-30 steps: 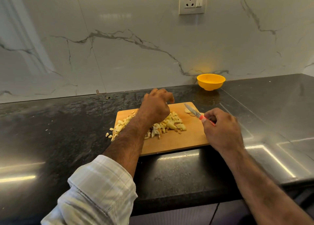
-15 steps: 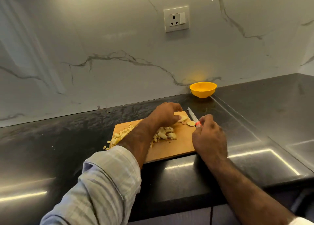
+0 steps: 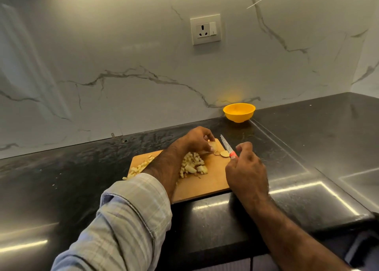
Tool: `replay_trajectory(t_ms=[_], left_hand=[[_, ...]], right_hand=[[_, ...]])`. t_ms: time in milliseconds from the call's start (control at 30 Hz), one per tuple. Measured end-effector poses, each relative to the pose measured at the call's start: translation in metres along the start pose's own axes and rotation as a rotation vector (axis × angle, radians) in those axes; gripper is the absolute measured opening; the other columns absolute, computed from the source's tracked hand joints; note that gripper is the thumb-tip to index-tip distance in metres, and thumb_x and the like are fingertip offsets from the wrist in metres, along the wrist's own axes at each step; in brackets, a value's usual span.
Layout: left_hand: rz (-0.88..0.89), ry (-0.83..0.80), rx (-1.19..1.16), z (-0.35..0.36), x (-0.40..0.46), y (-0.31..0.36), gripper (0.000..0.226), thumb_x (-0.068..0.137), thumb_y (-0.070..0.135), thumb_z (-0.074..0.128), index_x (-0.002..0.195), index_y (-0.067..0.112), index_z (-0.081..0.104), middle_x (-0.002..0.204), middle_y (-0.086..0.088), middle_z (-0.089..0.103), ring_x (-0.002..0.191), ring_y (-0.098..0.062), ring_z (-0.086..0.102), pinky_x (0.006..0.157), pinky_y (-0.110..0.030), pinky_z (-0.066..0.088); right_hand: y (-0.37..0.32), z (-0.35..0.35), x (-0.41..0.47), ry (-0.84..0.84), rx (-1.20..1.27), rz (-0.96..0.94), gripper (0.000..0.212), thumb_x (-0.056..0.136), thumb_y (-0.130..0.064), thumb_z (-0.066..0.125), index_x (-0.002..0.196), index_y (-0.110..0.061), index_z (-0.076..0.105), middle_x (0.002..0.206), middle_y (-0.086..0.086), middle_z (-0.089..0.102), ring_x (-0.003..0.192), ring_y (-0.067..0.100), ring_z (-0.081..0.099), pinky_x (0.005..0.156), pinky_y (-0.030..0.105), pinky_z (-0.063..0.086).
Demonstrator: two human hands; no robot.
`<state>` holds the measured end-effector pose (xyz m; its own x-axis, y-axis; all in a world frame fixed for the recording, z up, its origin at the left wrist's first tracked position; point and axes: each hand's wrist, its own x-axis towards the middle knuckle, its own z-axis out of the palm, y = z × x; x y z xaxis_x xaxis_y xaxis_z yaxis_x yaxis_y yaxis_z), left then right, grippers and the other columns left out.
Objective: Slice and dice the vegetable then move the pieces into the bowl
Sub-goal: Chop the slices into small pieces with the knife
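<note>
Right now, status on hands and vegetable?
Left hand pinches a slice; right hand grips the knife. Diced pile on board. Bowl unobstructed.

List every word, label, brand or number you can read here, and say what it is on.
None can be read.
The wall socket, yellow bowl, cutting board and knife show no legible writing.
Any mark on the knife blade is too small to tell.

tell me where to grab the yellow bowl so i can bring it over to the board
Grip the yellow bowl at its rim, from the near side facing the cutting board. It stands upright against the wall, so the back is blocked, and its rounded sides narrow to a small base, leaving the wide open rim as the easiest hold.
</note>
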<state>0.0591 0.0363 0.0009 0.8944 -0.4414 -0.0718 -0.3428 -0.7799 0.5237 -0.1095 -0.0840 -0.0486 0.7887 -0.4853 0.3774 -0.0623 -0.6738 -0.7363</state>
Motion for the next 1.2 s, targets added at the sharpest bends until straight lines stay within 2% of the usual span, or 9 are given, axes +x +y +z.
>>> replay_trajectory(t_ms=[100,233,367,500,633,767,1000,1100,1200], left_hand=[[0.021,0.127,-0.084,-0.006,-0.009,-0.006,0.016,0.089,0.015,0.085,0.098,0.022,0.073,0.105,0.000,0.069,0.105,-0.019,0.066,0.091,-0.038,0.061],[0.054,0.277,-0.256,-0.014,-0.036,-0.010,0.012,0.090,0.014,0.083,0.098,0.017,0.075,0.095,-0.003,0.074,0.089,-0.017,0.072,0.076,-0.029,0.063],[0.089,0.202,-0.274,-0.006,-0.064,-0.008,0.015,0.093,0.013,0.080,0.105,0.021,0.073,0.096,-0.003,0.076,0.085,-0.014,0.076,0.076,-0.028,0.064],[0.081,0.160,-0.144,0.008,-0.069,-0.004,0.015,0.095,0.014,0.079,0.107,0.023,0.077,0.100,0.001,0.075,0.089,-0.013,0.072,0.084,-0.034,0.066],[0.093,0.176,0.039,0.014,-0.068,-0.006,0.025,0.095,0.022,0.079,0.119,0.027,0.078,0.115,0.005,0.074,0.097,-0.011,0.068,0.094,-0.037,0.062],[0.119,0.156,0.188,0.012,-0.068,-0.011,0.024,0.096,0.035,0.078,0.119,0.030,0.078,0.125,0.009,0.072,0.119,-0.015,0.060,0.117,-0.051,0.032],[0.147,0.050,0.177,0.007,-0.064,-0.012,0.012,0.093,0.031,0.081,0.106,0.031,0.083,0.131,0.012,0.069,0.130,-0.017,0.054,0.119,-0.058,0.023],[0.176,0.009,0.180,0.006,-0.064,-0.013,0.010,0.092,0.030,0.082,0.102,0.033,0.084,0.126,0.015,0.070,0.129,-0.015,0.053,0.118,-0.058,0.024],[0.192,0.016,0.224,0.007,-0.067,-0.010,0.012,0.092,0.032,0.082,0.103,0.032,0.084,0.122,0.014,0.071,0.128,-0.015,0.053,0.116,-0.057,0.026]], right_hand=[[-0.002,-0.001,-0.002,-0.018,-0.043,-0.036,0.028,0.105,-0.025,0.052,0.132,-0.021,0.047,0.119,0.005,0.066,0.090,0.017,0.055,0.069,0.030,0.042],[-0.008,-0.006,-0.007,-0.008,-0.094,-0.077,0.042,0.106,-0.028,0.050,0.146,-0.016,0.050,0.137,0.009,0.063,0.119,0.026,0.061,0.086,0.035,0.047],[-0.014,-0.020,-0.019,0.004,-0.123,-0.156,0.036,0.107,-0.028,0.048,0.137,-0.015,0.060,0.119,0.004,0.064,0.096,0.016,0.057,0.077,0.033,0.048],[-0.024,-0.037,-0.040,-0.102,-0.328,-0.213,0.024,0.104,-0.029,0.048,0.122,-0.020,0.061,0.106,-0.001,0.062,0.083,0.013,0.054,0.066,0.030,0.042],[-0.037,-0.043,-0.041,-0.328,-0.497,-0.130,0.025,0.098,-0.033,0.055,0.121,-0.025,0.061,0.108,-0.004,0.063,0.089,0.013,0.058,0.071,0.030,0.051],[-0.045,-0.044,-0.040,-0.471,-0.588,-0.094,0.027,0.093,-0.035,0.059,0.120,-0.027,0.060,0.104,-0.004,0.059,0.088,0.013,0.056,0.069,0.032,0.052],[-0.059,-0.038,-0.039,-0.444,-0.608,-0.124,0.026,0.095,-0.030,0.059,0.119,-0.023,0.063,0.104,-0.002,0.060,0.088,0.015,0.057,0.069,0.031,0.050],[-0.066,-0.034,-0.037,-0.476,-0.615,-0.116,0.030,0.094,-0.031,0.062,0.122,-0.022,0.062,0.111,0.001,0.061,0.095,0.019,0.059,0.077,0.034,0.056],[-0.070,-0.032,-0.038,-0.515,-0.625,-0.124,0.026,0.093,-0.029,0.064,0.119,-0.020,0.064,0.105,0.001,0.060,0.095,0.019,0.059,0.081,0.035,0.058]])
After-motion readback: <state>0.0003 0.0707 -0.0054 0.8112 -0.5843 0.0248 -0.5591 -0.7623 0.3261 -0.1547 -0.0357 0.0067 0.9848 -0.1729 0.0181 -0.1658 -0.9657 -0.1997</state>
